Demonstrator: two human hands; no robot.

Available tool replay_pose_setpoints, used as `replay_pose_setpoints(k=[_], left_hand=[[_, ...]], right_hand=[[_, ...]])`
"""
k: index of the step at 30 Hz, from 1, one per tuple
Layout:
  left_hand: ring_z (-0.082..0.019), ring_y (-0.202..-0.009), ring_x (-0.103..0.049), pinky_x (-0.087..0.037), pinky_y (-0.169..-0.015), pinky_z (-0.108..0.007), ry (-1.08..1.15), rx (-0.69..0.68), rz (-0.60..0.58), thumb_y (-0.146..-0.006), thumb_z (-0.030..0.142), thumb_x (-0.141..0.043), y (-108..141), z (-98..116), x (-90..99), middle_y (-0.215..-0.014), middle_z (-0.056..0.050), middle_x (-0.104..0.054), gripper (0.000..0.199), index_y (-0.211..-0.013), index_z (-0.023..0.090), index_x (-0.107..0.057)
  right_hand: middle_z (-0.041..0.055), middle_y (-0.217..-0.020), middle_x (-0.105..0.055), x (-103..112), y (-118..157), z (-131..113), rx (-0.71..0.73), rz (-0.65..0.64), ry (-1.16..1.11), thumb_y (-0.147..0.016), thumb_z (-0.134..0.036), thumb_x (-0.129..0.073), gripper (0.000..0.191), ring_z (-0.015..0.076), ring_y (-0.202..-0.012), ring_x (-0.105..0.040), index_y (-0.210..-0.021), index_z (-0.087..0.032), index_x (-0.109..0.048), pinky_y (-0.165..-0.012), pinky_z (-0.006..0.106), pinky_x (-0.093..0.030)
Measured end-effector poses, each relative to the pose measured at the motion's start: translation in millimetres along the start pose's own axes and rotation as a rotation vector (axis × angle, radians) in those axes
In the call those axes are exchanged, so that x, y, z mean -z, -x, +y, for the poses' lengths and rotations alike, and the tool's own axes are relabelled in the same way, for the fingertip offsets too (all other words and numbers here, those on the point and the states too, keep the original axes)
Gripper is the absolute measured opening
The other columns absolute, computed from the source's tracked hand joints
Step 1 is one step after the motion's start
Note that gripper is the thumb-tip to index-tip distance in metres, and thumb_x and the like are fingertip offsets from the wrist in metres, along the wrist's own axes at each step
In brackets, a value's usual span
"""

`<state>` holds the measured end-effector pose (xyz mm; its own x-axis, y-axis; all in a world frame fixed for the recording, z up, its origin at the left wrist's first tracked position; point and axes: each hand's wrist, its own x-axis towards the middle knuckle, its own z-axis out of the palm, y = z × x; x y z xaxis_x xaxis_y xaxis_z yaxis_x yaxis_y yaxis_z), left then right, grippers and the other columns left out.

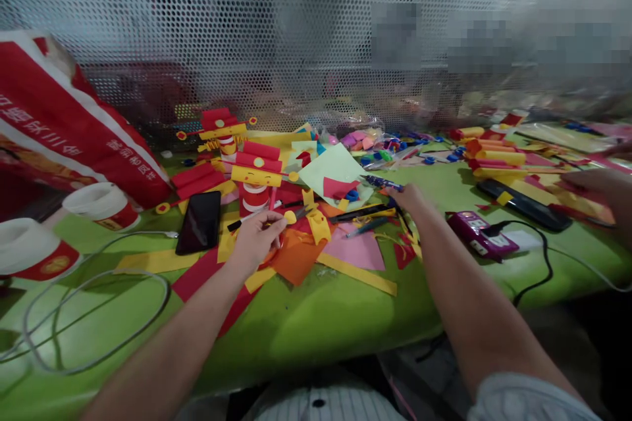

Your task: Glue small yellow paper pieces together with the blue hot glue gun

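Note:
My left hand [259, 237] pinches a small round yellow paper piece [290, 217] above a pile of coloured paper. Just behind it stands a paper figure [255, 174] with a red hat, a yellow face and a red-and-white body. A second similar figure [222, 128] stands farther back. To the right, my right hand [405, 198] has its fingers closed at the near end of a blue patterned pen [382, 182]; the fingertips are partly hidden. Between the hands lie a curled yellow paper strip [318, 223], an orange sheet [299, 260], a pink sheet [353, 247] and a black pen [363, 212].
A black phone [198, 223] with a white cable lies left of the pile. Two paper cups [103, 204] and a red bag [74, 118] stand farther left. A purple power strip [481, 235] and a black case [523, 205] are at right, near another person's hand [590, 187].

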<state>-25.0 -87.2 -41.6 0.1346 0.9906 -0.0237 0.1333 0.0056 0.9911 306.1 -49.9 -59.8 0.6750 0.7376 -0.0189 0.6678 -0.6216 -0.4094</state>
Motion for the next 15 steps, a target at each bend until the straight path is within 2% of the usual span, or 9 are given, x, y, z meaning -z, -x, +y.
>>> replay_pose_setpoints(k=[3, 6, 8, 12, 15], left_hand=[[-0.007, -0.034, -0.044, -0.033, -0.039, -0.018, 0.04, 0.002, -0.006, -0.064, 0.03, -0.065, -2.4, -5.0, 2.7, -0.039, 0.007, -0.049, 0.014, -0.066, 0.018, -0.058], [-0.007, -0.034, -0.045, -0.033, -0.039, -0.018, 0.051, 0.006, -0.005, -0.064, 0.032, -0.066, -4.3, -9.8, 5.8, -0.039, 0.007, -0.05, 0.017, -0.069, 0.018, -0.058], [-0.007, -0.034, -0.045, -0.033, -0.039, -0.018, 0.075, 0.009, -0.001, -0.064, 0.033, -0.066, -5.5, -12.5, 7.5, -0.039, 0.007, -0.05, 0.018, -0.07, 0.018, -0.058], [-0.007, -0.036, -0.047, -0.035, -0.041, -0.018, 0.101, -0.004, -0.012, -0.065, 0.031, -0.066, -6.8, -15.5, 9.4, -0.039, 0.006, -0.053, 0.015, -0.07, 0.018, -0.058], [-0.007, -0.036, -0.048, -0.038, -0.042, -0.019, 0.108, -0.016, -0.015, -0.066, 0.027, -0.065, -6.3, -15.2, 9.6, -0.039, 0.006, -0.053, 0.012, -0.069, 0.018, -0.058]], right_hand=[[0.0123, -0.069, -0.064, -11.6, -8.8, 10.2, -0.012, -0.042, -0.032, -0.064, -0.048, -0.066, 0.034, 0.0302, -0.077, -0.063, -0.065, -0.014, -0.065, -0.06, 0.035, -0.045], [0.0074, -0.053, -0.058, -17.6, -13.9, 14.6, -0.053, -0.044, -0.11, -0.064, -0.037, -0.066, 0.024, 0.0257, -0.064, -0.062, -0.056, -0.014, -0.063, -0.052, 0.031, -0.043], [0.0033, -0.044, -0.052, -19.6, -16.4, 16.8, -0.086, -0.03, -0.192, -0.064, -0.031, -0.064, 0.02, 0.0214, -0.054, -0.058, -0.057, -0.013, -0.063, -0.046, 0.029, -0.041], [-0.0023, -0.043, -0.047, -22.0, -16.0, 18.4, -0.082, 0.015, -0.402, -0.065, -0.027, -0.06, 0.019, 0.014, -0.042, -0.05, -0.072, -0.01, -0.064, -0.038, 0.025, -0.038], [-0.0048, -0.049, -0.048, -21.8, -10.9, 13.7, -0.045, 0.076, -0.526, -0.062, -0.022, -0.063, 0.034, 0.0112, -0.041, -0.047, -0.093, -0.009, -0.06, -0.037, 0.023, -0.04]])
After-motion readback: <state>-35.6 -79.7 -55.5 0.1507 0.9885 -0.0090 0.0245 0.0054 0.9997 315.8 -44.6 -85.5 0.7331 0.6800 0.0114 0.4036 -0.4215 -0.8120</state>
